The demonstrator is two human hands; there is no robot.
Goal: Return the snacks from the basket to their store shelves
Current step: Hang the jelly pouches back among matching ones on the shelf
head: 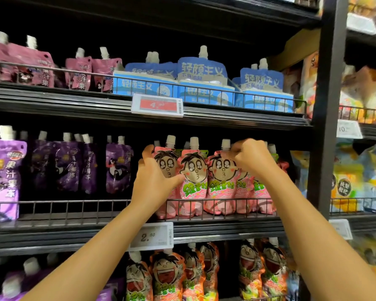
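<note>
Several pink jelly pouches with a cartoon face and white screw caps stand in a row on the middle shelf (pixel 204 227), behind its wire rail. My left hand (pixel 154 181) grips the leftmost pink pouch (pixel 166 164), thumb across its front. My right hand (pixel 251 158) pinches the top of a pink pouch (pixel 221 170) further right, fingers curled at its upper edge. Between them stands another pink pouch (pixel 193 174). The basket is not in view.
Purple jelly pouches (pixel 67 166) fill the middle shelf's left part. Blue pouches in boxes (pixel 202 83) and pink-purple pouches (pixel 83 70) sit on the shelf above. Orange cartoon pouches (pixel 172 276) stand below. A black upright post (pixel 326 105) divides off the right-hand shelving.
</note>
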